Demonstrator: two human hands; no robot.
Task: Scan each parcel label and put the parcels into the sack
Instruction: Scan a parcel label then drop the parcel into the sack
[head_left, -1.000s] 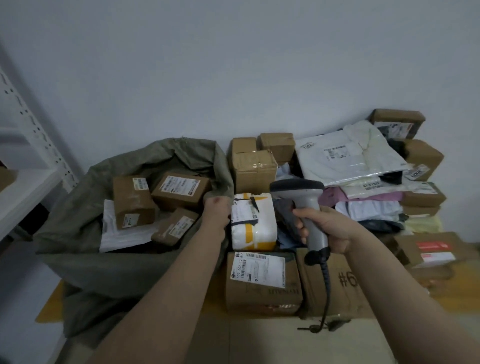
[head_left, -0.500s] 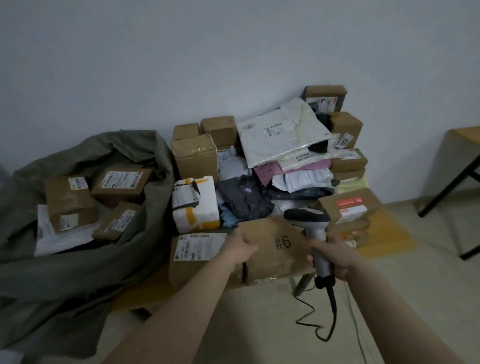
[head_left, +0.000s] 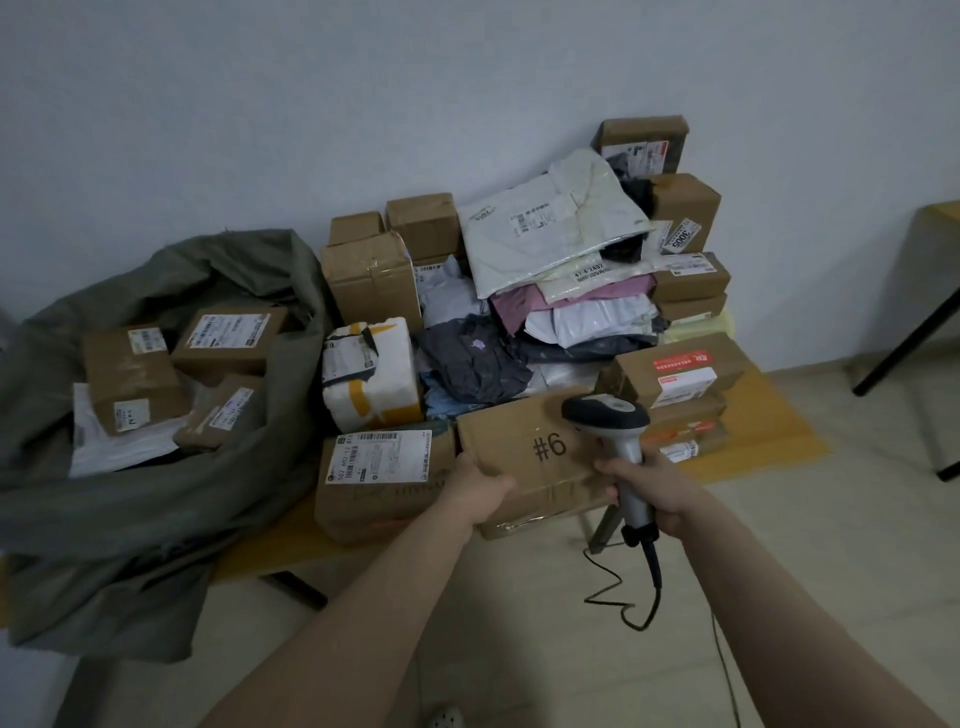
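Observation:
A brown box marked "#6" (head_left: 524, 447) lies at the front of the parcel pile. My left hand (head_left: 475, 488) grips its near left corner. The box juts over the table's front edge. My right hand (head_left: 647, 486) holds a grey barcode scanner (head_left: 613, 431) by the handle, its head just above the box's right end. The olive sack (head_left: 156, 493) lies open at the left with several labelled boxes (head_left: 228, 340) inside. A labelled box (head_left: 379, 478) sits directly left of the "#6" box.
Cardboard boxes and plastic mailers (head_left: 550, 228) are heaped against the wall on a low yellow table (head_left: 769, 421). A white parcel with yellow tape (head_left: 371, 374) stands by the sack. The scanner's cable (head_left: 623, 587) dangles to the floor. A second table (head_left: 930, 291) stands at the right.
My left hand left the white taped parcel and took hold of the "#6" box. The scanner dropped lower to the box's right end. The view swung right.

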